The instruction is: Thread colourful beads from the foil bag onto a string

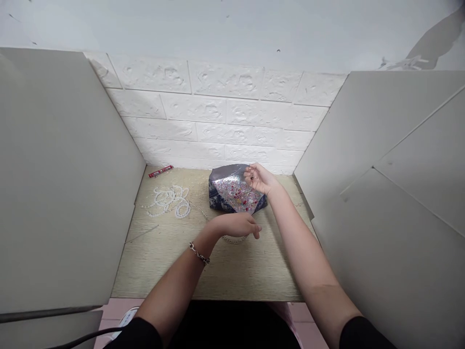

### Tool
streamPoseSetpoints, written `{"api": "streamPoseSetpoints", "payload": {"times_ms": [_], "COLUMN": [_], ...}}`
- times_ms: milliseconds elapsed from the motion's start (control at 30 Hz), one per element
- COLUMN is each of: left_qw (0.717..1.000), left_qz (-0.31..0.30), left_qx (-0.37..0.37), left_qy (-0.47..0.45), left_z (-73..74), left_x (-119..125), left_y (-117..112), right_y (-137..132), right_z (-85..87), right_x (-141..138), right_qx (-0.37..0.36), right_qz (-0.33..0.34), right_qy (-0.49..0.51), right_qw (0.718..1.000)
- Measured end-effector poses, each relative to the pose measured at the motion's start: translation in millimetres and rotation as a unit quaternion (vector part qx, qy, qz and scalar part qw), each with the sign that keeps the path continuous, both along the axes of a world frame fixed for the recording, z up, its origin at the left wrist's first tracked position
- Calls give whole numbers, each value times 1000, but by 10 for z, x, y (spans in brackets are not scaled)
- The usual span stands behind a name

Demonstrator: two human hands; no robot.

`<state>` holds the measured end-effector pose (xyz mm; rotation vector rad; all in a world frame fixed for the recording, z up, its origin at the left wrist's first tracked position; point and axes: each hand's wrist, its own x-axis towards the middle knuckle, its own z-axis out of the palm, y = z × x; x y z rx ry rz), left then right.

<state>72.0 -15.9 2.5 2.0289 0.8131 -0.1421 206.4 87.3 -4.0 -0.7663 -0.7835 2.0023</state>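
Observation:
A bag of small loose beads (234,191), mostly pink, red and clear, lies with its clear plastic spread over a dark blue patterned pouch or box. Above its right side my right hand (260,179) is turned palm up, fingers curled in, with a few small beads showing at the fingers. My left hand (236,226) is just in front of the bag, back upward, its fingers bent and pressed together at the tips. What they pinch, if anything, is too small to make out. A beaded strand (234,240) passes beneath the left hand.
White and clear bead strands (172,201) lie coiled at the left of the wooden table (218,276). Behind them is a small red packet (161,171). A thin needle-like rod (143,233) rests near the left edge. Grey panels stand on both sides, a white brick-patterned wall behind.

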Motion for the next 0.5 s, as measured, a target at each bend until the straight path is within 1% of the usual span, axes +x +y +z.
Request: {"api": "streamPoseSetpoints", "payload": {"times_ms": [67, 100, 133, 167, 200, 233, 267, 300, 333, 367, 400, 433, 467, 500], "left_qw": [1000, 1000, 1000, 1000, 1000, 1000, 1000, 1000, 1000, 1000, 1000, 1000, 1000, 1000], "left_qz": [-3, -4, -4, -5, -6, -7, -8, -10, -10, -11, -12, -12, -13, -14], "left_qx": [-3, -4, -5, -4, -3, -3, -2, -2, -2, -1, -1, 0, 2, 3], "left_qy": [-4, -4, -5, -5, -6, -7, -6, -5, -3, -1, 1, 2, 3, 4], "left_z": [-14, -21, -28, -35, -42, -49, -55, -60, -64, -65, -64, -61, -55, -48], "left_x": [5, 8, 9, 10, 11, 11, 12, 13, 14, 15, 16, 17, 18, 18], "left_y": [-1, -1, -1, 0, 1, 2, 3, 4, 5, 5, 4, 1, -2, -8], "right_y": [-17, -30, -45, -60, -73, -85, -93, -96, -96, -94, -92, -92, -97, -107], "right_z": [-10, -14, -17, -22, -29, -39, -53, -73, -98, -127, -160, -195, -228, -259], "right_x": [-26, -37, -48, -58, -68, -78, -89, -103, -122, -147, -180, -222, -272, -330], "right_qx": [12, 28, 50, 79, 116, 156, 187, 217, 244, 265, 287, 304, 318, 329], "right_qz": [-5, -5, -5, -2, 1, 1, -4, -11, -18, -23, -23, -18, -9, 2], "right_qy": [-39, -75, -124, -188, -275, -370, -457, -535, -597, -637, -665, -678, -685, -685], "right_qw": [999, 997, 991, 979, 954, 916, 869, 816, 764, 724, 689, 669, 655, 650]}}
